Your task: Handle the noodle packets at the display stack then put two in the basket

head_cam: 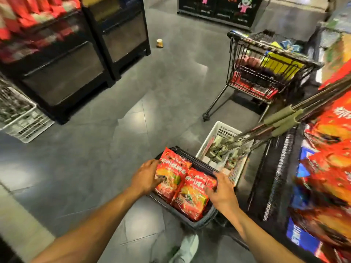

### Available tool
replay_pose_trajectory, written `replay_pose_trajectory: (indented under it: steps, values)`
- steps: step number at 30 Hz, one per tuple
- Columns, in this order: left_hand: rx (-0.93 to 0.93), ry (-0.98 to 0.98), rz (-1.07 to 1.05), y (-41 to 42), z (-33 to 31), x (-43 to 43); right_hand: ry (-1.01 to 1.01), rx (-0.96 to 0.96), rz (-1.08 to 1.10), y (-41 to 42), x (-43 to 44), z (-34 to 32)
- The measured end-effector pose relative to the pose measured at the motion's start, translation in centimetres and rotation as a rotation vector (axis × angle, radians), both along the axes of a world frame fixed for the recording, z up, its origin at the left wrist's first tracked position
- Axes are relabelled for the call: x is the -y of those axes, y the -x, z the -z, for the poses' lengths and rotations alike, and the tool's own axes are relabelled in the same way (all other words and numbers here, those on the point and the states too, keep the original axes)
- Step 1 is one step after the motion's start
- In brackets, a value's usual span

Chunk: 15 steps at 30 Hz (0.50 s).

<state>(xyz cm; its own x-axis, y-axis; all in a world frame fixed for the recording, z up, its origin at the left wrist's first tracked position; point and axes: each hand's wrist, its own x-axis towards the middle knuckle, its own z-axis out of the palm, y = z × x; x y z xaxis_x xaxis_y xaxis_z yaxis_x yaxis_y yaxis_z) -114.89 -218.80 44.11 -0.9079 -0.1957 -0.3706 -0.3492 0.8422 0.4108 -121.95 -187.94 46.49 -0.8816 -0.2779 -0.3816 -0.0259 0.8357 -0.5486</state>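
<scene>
A black basket [197, 222] stands on the grey floor at the lower middle, with two red noodle multipacks in it. My left hand [147, 178] grips the left edge of the far red pack [171, 174], fingers curled over its front. My right hand [221, 190] grips the right edge of the near red pack [191, 196]. Both arms reach down from the bottom of the view.
A white crate [220, 130] of small goods sits just behind the basket. A loaded wire trolley [266, 69] stands farther right. Red packs fill the shelf [330, 168] at right. Black display units [62, 73] stand at left, with another white crate [24, 122] and a jar [160, 43] on the floor.
</scene>
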Motion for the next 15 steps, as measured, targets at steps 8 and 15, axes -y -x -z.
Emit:
replay_pose_trajectory:
  steps: [8, 15]
  values:
    - [0.184, -0.029, -0.058, 5.3, 7.5, 3.2, 0.004, 0.1, 0.112, 2.9, 2.8, 9.4]
    - [0.328, -0.137, -0.146, 9.2, 18.9, 5.0, -0.004, 0.175, 0.243, 2.8, 3.3, 19.5]
